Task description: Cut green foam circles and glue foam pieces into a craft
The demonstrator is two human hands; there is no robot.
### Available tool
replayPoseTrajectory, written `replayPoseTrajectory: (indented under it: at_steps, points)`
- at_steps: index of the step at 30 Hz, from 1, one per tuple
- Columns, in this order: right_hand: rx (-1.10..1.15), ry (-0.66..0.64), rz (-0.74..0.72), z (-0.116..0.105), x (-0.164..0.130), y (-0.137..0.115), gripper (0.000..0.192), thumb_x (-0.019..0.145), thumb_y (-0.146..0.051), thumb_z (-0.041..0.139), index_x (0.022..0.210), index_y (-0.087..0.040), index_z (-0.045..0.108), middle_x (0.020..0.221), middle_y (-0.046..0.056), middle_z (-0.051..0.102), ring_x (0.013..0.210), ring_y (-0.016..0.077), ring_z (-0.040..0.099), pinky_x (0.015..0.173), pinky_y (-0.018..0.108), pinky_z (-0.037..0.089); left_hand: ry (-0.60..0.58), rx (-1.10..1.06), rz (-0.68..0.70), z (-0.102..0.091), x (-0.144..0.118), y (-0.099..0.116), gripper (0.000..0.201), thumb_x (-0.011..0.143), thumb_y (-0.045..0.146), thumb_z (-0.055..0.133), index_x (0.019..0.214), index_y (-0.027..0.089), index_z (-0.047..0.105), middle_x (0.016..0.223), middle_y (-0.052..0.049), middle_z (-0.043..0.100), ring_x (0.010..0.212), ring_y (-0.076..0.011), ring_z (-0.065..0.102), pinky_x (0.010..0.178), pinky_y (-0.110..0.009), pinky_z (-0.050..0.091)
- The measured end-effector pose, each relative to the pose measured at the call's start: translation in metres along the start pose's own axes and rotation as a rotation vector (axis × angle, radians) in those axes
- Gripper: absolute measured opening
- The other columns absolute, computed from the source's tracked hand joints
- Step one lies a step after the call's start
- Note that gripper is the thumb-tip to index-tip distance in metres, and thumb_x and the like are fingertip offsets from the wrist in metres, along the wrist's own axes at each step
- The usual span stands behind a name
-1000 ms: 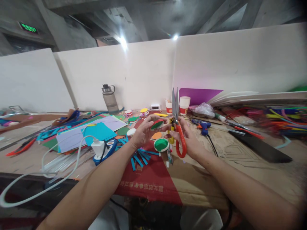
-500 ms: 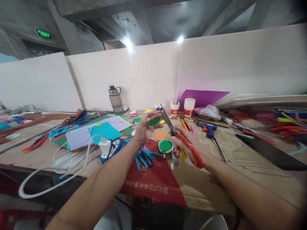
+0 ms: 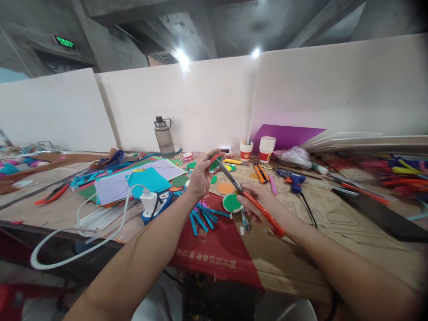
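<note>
I saw the long workbench (image 3: 334, 249) first, brown cardboard top, with a red printed sheet (image 3: 214, 249) lying under my forearms. White partition boards (image 3: 334, 89) stood along the back edge. Left of centre lay a stack of coloured paper sheets (image 3: 140, 183), teal and lilac on top, and a purple sheet (image 3: 284, 133) leaned on the partition at the back. A white cable (image 3: 83, 240) looped off the front edge to a white plug (image 3: 149, 200). A grey water bottle (image 3: 164, 136) stood upright by the partition. Two paper cups (image 3: 257, 149) stood side by side further right, with a blue glue gun (image 3: 294, 180) near them.

My right hand (image 3: 264, 207) was closed around the orange handles of the scissors (image 3: 247, 198), blades pointing up and left, tips touching the disc. I couldn't tell whether the blades were parted. My left hand (image 3: 200, 178) was raised above the table, fingers pinched on a small red-and-green paper disc (image 3: 214, 162), held tilted, edge toward the blades.

Below the scissors a green disc with a white rim (image 3: 232, 203) lay flat on the bench, an orange disc (image 3: 225, 188) just behind it. Teal paper strips (image 3: 202, 216) were scattered beside my left wrist.
</note>
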State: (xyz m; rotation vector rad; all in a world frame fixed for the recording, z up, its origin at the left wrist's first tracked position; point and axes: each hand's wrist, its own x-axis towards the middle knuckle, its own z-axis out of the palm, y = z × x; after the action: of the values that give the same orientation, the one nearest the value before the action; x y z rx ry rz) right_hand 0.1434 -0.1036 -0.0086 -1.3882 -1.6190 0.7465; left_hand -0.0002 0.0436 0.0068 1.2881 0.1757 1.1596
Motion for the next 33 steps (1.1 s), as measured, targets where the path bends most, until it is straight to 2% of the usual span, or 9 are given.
replayPoseTrajectory:
  at_steps: [23,33]
  points:
    - [0.032,0.006,0.049,0.0011,0.0005,-0.0072,0.023,0.084,-0.041,0.059,0.088,-0.019,0.058,0.055,-0.006,0.047,0.039,0.0065,0.042,0.036,0.019,0.032,-0.009,0.085,-0.016,0.0010,-0.0008,-0.0042,0.042,0.077,0.030,0.055,0.115,0.018,0.066,0.131,-0.010,0.062,0.129,-0.0310,0.050,0.100,-0.044,0.043]
    - [0.062,0.000,0.069,0.0023,0.0004,-0.0086,0.019,0.085,-0.038,0.058,0.081,-0.020,0.053,0.055,-0.007,0.044,0.039,0.0063,0.041,0.036,0.019,0.031,-0.014,0.082,-0.019,0.0017,-0.0009,-0.0047,0.041,0.077,0.030,0.056,0.115,0.018,0.066,0.130,-0.011,0.063,0.131,-0.0311,0.049,0.101,-0.044,0.042]
